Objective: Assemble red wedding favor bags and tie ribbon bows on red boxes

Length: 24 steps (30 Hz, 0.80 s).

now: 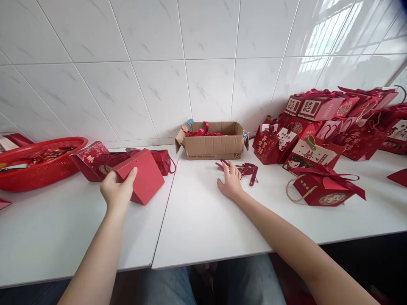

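My left hand (116, 190) grips a plain red paper gift box (148, 180) by its near-left edge, thumb on top, tilted above the table. Over the white table, my right hand (231, 182) has its fingers spread at a small pile of dark red strap handles (253, 175). Its fingertips are at the pile's left end; whether they touch a strap I cannot tell. Just behind the held box lie other red gift boxes (92, 163), partly hidden by it.
A cardboard carton (213, 148) with red ribbons stands against the tiled wall. To the left is a red plastic basket (41, 180) of small packets. Finished-looking red gift boxes (321, 108) are stacked at the right, with a ribboned box (318, 190) in front. A seam divides the white tabletop (197, 228).
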Available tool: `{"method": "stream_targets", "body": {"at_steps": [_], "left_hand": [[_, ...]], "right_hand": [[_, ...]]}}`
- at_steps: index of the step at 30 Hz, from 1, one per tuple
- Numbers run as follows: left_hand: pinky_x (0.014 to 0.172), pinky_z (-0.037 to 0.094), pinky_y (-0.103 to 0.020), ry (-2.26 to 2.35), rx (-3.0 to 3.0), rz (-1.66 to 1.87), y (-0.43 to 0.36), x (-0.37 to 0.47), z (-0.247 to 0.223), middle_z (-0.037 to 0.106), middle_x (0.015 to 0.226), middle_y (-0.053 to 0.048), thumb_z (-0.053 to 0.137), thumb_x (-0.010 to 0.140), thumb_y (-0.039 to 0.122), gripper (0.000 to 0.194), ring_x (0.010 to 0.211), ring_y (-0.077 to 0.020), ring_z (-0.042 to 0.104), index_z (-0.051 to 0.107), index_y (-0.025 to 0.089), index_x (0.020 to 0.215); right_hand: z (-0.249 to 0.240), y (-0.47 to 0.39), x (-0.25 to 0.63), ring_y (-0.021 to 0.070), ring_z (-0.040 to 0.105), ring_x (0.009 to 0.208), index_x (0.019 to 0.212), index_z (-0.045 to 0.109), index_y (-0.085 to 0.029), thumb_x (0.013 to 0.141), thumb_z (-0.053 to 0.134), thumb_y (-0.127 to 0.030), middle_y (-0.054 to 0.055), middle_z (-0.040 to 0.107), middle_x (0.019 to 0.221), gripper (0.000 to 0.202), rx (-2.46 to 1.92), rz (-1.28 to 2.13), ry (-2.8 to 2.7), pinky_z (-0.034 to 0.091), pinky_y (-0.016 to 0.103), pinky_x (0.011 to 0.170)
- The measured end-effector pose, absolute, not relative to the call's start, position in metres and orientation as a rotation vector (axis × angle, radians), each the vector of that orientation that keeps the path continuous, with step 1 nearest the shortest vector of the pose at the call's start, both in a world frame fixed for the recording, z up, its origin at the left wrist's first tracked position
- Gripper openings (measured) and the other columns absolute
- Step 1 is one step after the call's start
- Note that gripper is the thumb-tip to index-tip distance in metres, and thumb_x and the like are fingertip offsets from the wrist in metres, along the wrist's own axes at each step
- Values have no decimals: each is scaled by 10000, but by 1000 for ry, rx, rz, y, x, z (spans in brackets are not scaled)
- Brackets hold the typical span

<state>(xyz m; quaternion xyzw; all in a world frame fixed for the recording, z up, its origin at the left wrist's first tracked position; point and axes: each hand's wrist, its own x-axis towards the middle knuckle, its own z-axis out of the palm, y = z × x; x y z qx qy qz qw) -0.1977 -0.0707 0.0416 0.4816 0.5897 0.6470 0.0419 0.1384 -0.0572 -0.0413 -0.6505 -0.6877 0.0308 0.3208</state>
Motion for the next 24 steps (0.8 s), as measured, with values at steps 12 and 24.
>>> {"method": "stream_targets", "body": {"at_steps": [12, 24], "left_hand": [[868, 524, -398, 875, 1357, 1381, -64, -54, 49, 705, 1034, -86, 804, 629, 356, 407, 958, -250, 656, 658, 168, 959], [827, 562, -390, 898, 1638, 1504, -90, -27, 30, 633, 1173, -98, 710, 763, 393, 818, 1009, -242, 658, 250, 327, 1436]], "right_hand": [[-25, -73, 155, 267, 474, 1257, 1339, 452, -259, 874, 507, -476, 121, 508, 1346, 516, -1001, 587, -1422, 448, 451, 964], [5, -93, 151, 200, 605, 957, 1439, 264, -305, 837, 592, -491, 51, 630, 987, 711, -863, 569, -1456, 479, 423, 913]]}}
